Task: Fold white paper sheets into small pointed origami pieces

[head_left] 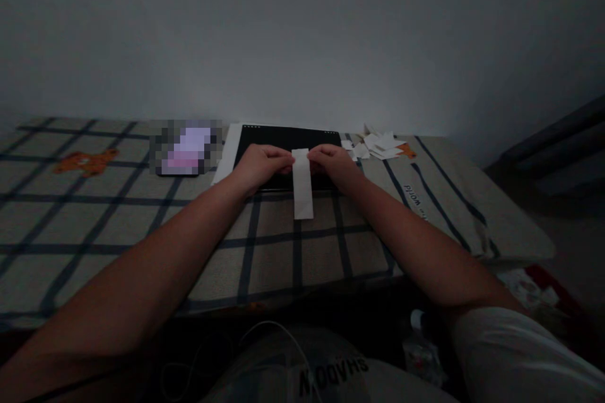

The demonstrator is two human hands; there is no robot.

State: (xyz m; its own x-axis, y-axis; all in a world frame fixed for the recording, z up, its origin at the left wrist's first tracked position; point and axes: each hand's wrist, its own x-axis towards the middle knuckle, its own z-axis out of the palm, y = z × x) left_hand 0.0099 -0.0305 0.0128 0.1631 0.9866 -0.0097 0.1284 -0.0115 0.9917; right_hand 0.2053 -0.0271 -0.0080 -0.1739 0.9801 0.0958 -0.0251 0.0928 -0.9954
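Note:
A narrow white strip of paper (pixel 303 192) hangs upright between my two hands, its lower end over the checked cloth. My left hand (pixel 262 165) pinches the strip's upper left edge. On the other side, my right hand (pixel 333 164) pinches the upper right edge. Both hands are over a flat black pad or folder (pixel 288 134) with small holes or marks along its far edge. A white sheet (pixel 228 150) sticks out from under its left side. The fingers partly hide the top of the strip.
Loose white paper pieces (pixel 382 145) lie in a pile to the right. A phone with a lit, blurred screen (pixel 191 148) is at the left, beyond an orange figure (pixel 86 162) on the tablecloth (pixel 127 214). Below the table are a plastic bottle (pixel 420 352) and a white cable (pixel 278 323).

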